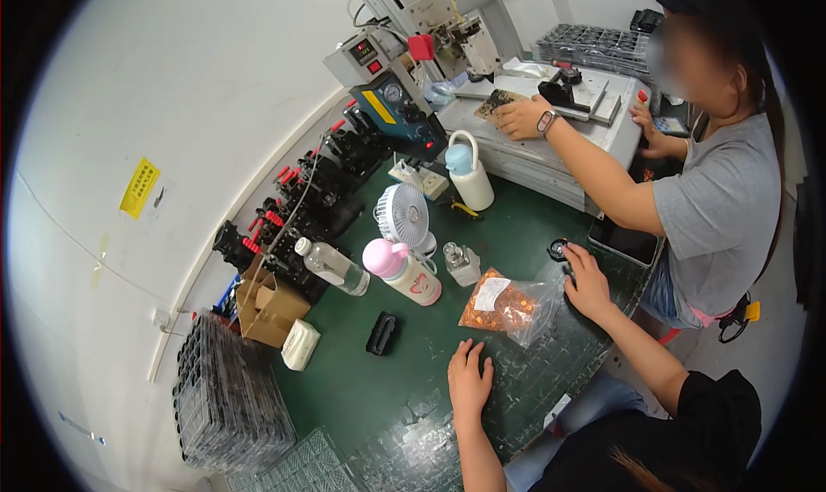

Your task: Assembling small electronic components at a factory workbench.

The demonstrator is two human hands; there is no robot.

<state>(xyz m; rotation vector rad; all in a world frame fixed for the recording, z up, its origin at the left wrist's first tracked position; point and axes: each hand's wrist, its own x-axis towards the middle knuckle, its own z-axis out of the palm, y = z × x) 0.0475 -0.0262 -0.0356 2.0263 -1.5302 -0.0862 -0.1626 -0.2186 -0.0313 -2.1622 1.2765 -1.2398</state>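
Observation:
On the green tabletop (413,346), my left hand (470,378) lies palm down with its fingers loosely apart, holding nothing. Farther right, my right hand (589,281) has its fingers curled at a small round black part (557,249) and appears to grip it by its edge. Between my hands is an unsealed clear plastic bag (506,307) of many small copper-coloured pieces, bearing a white label; its loose mouth reaches toward my right wrist. A black, elongated part (382,333) sits apart from my left hand, toward the left.
A pink-lidded bottle (402,271), white fan (403,214), glass bottle (462,265) and clear water bottle (332,266) stand beyond the bag. Stacked plastic trays (228,397) rise at left. A co-worker in grey (723,191) reaches over a bench machine (538,148) at far right.

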